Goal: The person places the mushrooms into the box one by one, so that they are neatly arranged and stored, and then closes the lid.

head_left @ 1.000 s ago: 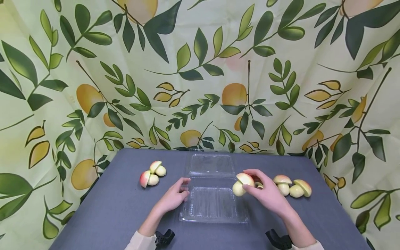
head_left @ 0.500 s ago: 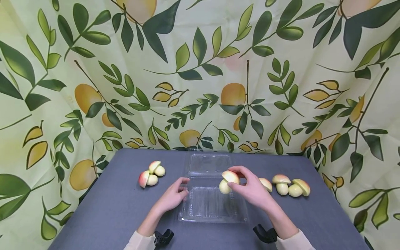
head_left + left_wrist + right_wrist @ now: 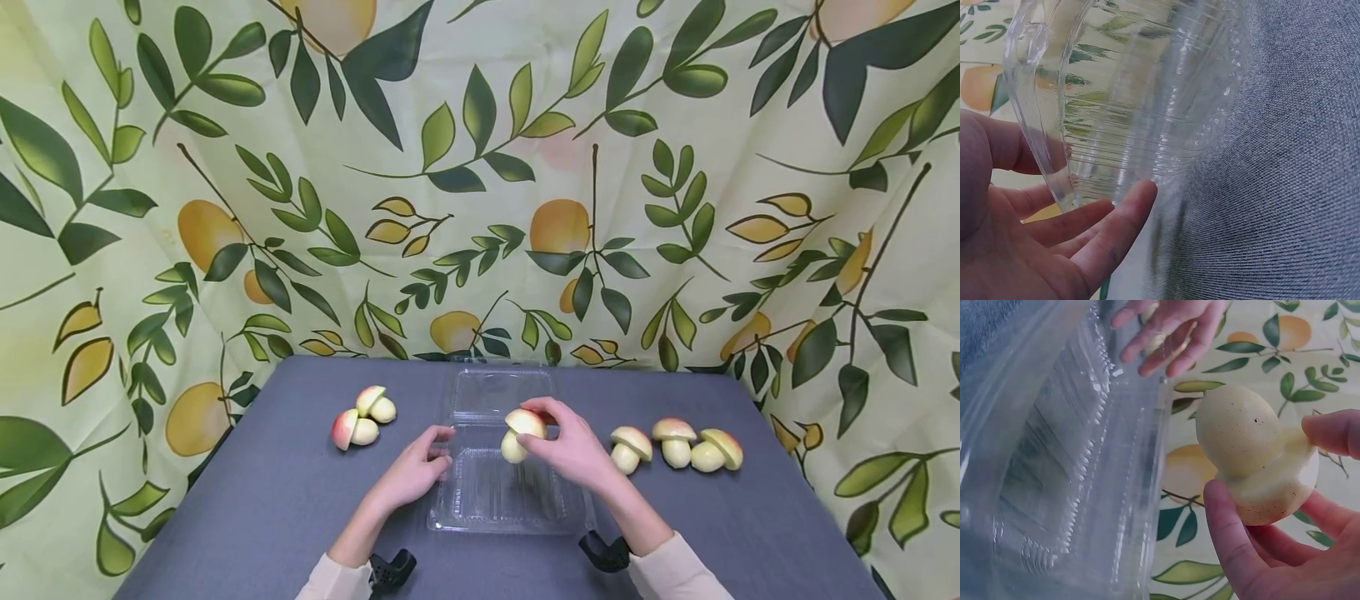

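My right hand (image 3: 570, 446) pinches a mushroom (image 3: 525, 425) with a pale stem and a red-tinged cap, thumb and fingertips around the cap. It is held in the air over a clear plastic container (image 3: 437, 521), whose lid (image 3: 502, 392) lies folded back behind. In the right wrist view the mushroom (image 3: 1241, 434) shows its rounded stem end, with small dark specks. My left hand (image 3: 412, 475) rests at the container's left side with its fingers loosely extended. Up close in the left wrist view, these fingers (image 3: 1138, 200) lie against the container's rim and side wall (image 3: 1104, 125).
Several more mushrooms lie on the dark grey tabletop (image 3: 247, 500): a pair (image 3: 356, 429) on the left, and on the right an upright one (image 3: 630, 450), another (image 3: 675, 442) and a tilted one (image 3: 717, 452). A leaf-and-fruit patterned cloth (image 3: 480, 208) hangs behind the table.
My right hand has carried the mushroom leftward, from the container's right edge to above its middle. The mushroom it was covering on the right has come into full view. My left hand stays put.
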The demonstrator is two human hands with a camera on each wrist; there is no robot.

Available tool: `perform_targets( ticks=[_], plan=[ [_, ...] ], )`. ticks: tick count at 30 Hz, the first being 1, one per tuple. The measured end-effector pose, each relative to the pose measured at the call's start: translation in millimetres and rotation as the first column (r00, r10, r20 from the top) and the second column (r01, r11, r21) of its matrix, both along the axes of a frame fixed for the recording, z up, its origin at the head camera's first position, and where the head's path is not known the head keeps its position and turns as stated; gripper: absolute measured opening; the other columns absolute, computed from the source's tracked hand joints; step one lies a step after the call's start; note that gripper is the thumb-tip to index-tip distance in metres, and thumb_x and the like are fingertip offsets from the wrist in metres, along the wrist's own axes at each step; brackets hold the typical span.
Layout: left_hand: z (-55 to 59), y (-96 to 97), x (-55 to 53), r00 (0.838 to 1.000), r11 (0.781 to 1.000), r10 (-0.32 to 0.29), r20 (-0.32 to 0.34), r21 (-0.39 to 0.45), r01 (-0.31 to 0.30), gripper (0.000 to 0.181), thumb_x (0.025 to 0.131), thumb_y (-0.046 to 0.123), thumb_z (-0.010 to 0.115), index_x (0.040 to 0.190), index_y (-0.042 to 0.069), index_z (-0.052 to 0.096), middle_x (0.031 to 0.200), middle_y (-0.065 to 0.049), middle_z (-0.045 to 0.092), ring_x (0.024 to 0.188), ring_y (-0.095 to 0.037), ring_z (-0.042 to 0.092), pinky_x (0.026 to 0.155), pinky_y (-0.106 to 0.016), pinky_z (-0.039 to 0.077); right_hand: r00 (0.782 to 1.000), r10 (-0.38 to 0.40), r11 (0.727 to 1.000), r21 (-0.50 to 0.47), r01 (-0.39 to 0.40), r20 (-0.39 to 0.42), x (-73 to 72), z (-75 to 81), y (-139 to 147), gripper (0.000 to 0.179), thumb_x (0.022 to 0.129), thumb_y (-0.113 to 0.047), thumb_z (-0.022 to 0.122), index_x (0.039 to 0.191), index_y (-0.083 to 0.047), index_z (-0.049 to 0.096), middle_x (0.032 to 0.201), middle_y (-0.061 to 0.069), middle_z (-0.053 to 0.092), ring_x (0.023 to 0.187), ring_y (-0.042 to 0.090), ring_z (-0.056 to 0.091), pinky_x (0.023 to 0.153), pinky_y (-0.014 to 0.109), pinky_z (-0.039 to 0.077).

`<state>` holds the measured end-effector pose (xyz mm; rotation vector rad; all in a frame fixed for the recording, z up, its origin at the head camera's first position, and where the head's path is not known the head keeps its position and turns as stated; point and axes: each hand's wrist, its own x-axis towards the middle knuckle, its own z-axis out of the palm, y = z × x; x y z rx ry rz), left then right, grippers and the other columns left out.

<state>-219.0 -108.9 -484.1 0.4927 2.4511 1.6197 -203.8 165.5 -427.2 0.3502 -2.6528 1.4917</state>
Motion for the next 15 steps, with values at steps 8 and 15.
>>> perform_targets(
  ticks=[8, 15],
  plan=[
    [-0.4, -1.2, 2.4, 1.0, 1.0, 0.016, 0.002, -0.005, -0.016, 0.043, 0.095, -0.002, 0.057, 0.137, -0.004, 0.052, 0.138, -0.029, 0.052, 0.112, -0.038, 0.063, 0.073, -0.037, 0.06, 0.999, 0.036, 0.999, -0.001, -0.036, 0.005, -7.1, -9.9, -20.8, 0.04, 0.085, -0.024, 0.08, 0.122, -0.014, 0.067, 0.112, -0.003, 0.067, 0.101, 0.017, 0.062, 0.083, 0.036, 0.05],
    [-1.4, 0.4, -0.2, 1.0, 1.0, 0.012, -0.008, -0.012, -0.012, 0.043, 0.094, -0.001, 0.058, 0.137, -0.003, 0.052, 0.139, -0.029, 0.052, 0.111, -0.038, 0.064, 0.073, -0.037, 0.061, 0.999, 0.034, 0.999, 0.028, -0.034, 0.013, -11.1, -17.6, -33.9, 0.041, 0.084, -0.026, 0.081, 0.12, -0.013, 0.067, 0.11, -0.001, 0.066, 0.099, 0.018, 0.06, 0.079, 0.036, 0.05]
  ],
)
